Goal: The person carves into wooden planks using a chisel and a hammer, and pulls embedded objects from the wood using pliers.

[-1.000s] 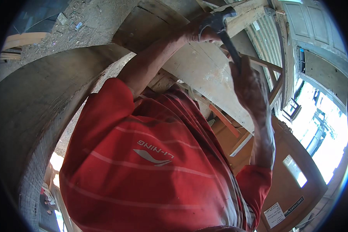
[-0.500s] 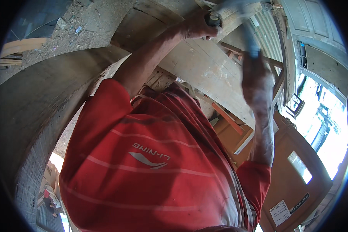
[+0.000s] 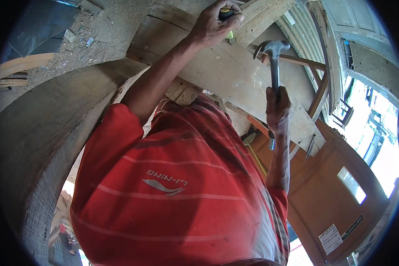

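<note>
My left hand [image 3: 215, 24] is closed around the dark handle of a chisel [image 3: 226, 13] whose yellowish end points up; its blade is hidden beneath the hand. It is beside a rough wooden beam [image 3: 264, 20], above a broad plank bench [image 3: 235, 71]. To the right, my right hand [image 3: 278, 108] grips a claw hammer [image 3: 275, 66] by its dark handle. The hammer's metal head is raised above the bench, apart from the chisel, and the handle's lower end shows below my fist.
A slim metal tool [image 3: 310, 145] lies at the bench's right end. A brown panel [image 3: 310, 195] with a paper label leans at the right. A large wooden board [image 3: 53, 119] runs along the left. Debris litters the ground [image 3: 106, 35], and another person [image 3: 66, 237] is at the lower left.
The blurred hammer has come to a sharper, upright position as my right hand moved slightly left and down. My left hand has shifted left and up with the chisel.
</note>
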The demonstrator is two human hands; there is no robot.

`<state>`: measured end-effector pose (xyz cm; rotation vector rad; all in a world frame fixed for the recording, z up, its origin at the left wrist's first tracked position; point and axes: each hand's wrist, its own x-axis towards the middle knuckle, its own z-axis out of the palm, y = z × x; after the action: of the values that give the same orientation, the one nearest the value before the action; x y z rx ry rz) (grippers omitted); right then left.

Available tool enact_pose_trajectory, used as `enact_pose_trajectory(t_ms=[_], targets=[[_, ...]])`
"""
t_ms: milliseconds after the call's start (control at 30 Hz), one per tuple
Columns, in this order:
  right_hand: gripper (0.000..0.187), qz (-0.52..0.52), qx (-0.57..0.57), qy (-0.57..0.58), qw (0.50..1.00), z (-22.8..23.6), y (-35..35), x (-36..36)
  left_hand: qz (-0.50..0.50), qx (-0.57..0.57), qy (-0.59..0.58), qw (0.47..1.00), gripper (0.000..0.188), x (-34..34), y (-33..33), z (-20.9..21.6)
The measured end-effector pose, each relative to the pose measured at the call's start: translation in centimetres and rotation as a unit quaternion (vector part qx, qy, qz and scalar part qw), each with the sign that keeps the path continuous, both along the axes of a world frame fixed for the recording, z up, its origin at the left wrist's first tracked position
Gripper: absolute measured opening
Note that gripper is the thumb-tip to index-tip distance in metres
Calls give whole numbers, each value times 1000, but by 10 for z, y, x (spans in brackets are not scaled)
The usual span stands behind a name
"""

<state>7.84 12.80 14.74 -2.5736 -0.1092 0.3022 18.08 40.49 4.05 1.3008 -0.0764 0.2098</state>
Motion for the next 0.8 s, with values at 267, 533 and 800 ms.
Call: enact_pose_trajectory(t_ms=[267, 533, 800], targets=[[26, -24, -63, 74, 995, -47, -44, -48, 57, -324, 83, 941, 12, 0, 15, -49], [22, 15, -57, 74, 996, -65, -53, -47, 41, -333, 132, 933, 13, 12, 28, -49], [20, 116, -129, -56, 983, -78, -59, -25, 17, -325, 117, 938, 19, 10, 54, -55]])
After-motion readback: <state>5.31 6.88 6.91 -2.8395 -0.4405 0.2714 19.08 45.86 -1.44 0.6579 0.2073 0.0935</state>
